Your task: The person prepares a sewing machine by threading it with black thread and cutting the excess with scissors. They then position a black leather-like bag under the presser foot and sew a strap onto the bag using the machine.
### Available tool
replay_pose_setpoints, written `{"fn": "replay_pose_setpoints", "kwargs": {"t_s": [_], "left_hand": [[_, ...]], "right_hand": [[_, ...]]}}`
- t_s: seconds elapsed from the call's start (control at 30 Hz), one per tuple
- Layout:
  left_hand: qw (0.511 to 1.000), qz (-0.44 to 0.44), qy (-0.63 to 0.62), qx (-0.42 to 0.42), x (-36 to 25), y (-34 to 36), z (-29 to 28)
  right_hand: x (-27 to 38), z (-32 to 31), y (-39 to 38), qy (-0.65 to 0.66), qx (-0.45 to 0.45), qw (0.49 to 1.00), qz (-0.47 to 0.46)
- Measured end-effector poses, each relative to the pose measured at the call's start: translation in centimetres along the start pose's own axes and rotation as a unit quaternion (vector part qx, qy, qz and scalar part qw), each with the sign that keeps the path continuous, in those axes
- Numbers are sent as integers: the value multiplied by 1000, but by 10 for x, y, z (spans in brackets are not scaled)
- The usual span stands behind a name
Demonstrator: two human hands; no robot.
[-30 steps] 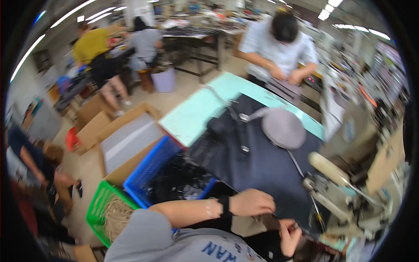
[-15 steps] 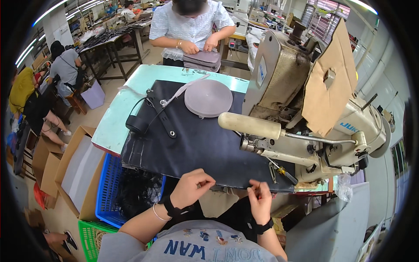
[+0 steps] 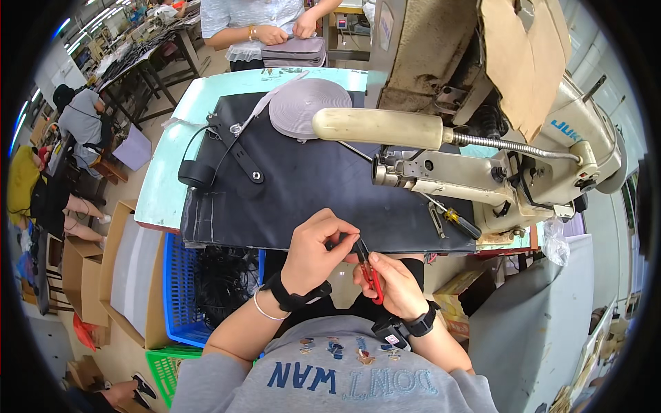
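Note:
My right hand (image 3: 398, 283) holds a pair of small red-handled scissors (image 3: 372, 278), their dark blades pointing up and away from me. Close to the blade tips, my left hand (image 3: 311, 251) is closed in a pinch; what lies between its fingertips is too small to make out. Both hands are at the near edge of a black sheet (image 3: 303, 186) covering much of the pale green table (image 3: 160, 186). Toward the back of the sheet lies a flat roll of grey-lilac tape (image 3: 308, 109), its loose end trailing left.
A sewing machine (image 3: 482, 180) stands on the right, with a yellow-and-black screwdriver (image 3: 461, 223) beside it. A black lamp-like cylinder (image 3: 195, 173) lies at left. Below are a blue basket (image 3: 180, 296) of black strips and cardboard boxes (image 3: 124, 275). Across the table, a co-worker's hands (image 3: 286, 31) handle stacked grey pieces.
My hands have come together, and red-handled scissors now show in my right hand. The view has shifted, so the table and sewing machine appear higher in the picture.

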State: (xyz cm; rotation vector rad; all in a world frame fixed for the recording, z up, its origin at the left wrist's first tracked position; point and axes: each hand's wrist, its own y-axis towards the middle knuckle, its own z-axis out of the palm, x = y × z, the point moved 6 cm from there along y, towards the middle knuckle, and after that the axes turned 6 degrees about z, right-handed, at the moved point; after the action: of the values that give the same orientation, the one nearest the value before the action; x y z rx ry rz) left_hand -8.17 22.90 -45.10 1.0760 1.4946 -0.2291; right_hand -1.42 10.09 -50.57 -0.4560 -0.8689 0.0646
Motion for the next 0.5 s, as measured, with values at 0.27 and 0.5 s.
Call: {"fn": "replay_pose_setpoints", "kwargs": {"t_s": [0.27,0.5], "left_hand": [[999,22,39,12,-1,-3,2],[999,-6,36,4,5,-2,1]], "right_hand": [[4,-3,8,54,-7,997,-58],[-1,-9,9,54,-7,997,-49]]}}
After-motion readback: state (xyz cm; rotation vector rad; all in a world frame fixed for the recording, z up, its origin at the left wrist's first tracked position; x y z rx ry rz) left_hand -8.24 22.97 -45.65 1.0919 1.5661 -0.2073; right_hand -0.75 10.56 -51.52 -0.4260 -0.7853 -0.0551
